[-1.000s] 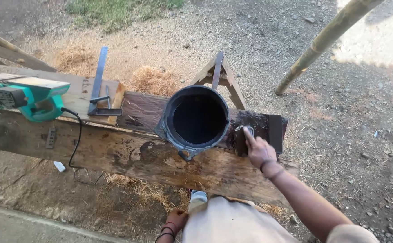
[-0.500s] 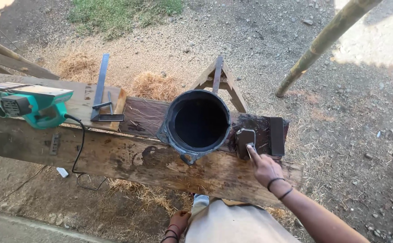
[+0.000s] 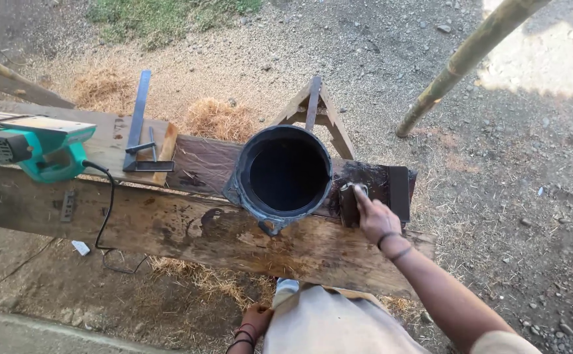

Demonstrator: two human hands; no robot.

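I see my right hand [image 3: 375, 219] closed over a dark brush [image 3: 349, 202], fingers wrapped round its handle, pressing the bristle end onto the blackened end of the narrow wooden board [image 3: 391, 187]. That board lies across a wider plank [image 3: 234, 236], and the brush sits just to the right of a black bucket [image 3: 285, 174] that stands upright on the board, its inside too dark to read. My left hand [image 3: 255, 322] hangs low by my leg, wrist bands showing; I cannot tell whether it is open or closed. Behind the bucket the top of a wooden sawhorse [image 3: 313, 108] pokes up. Further left on the planks lie a steel square [image 3: 139, 128] and a teal electric planer [image 3: 34, 147], its black cord [image 3: 106, 216] drooping to the ground. A bamboo pole [image 3: 463, 62] leans at upper right.
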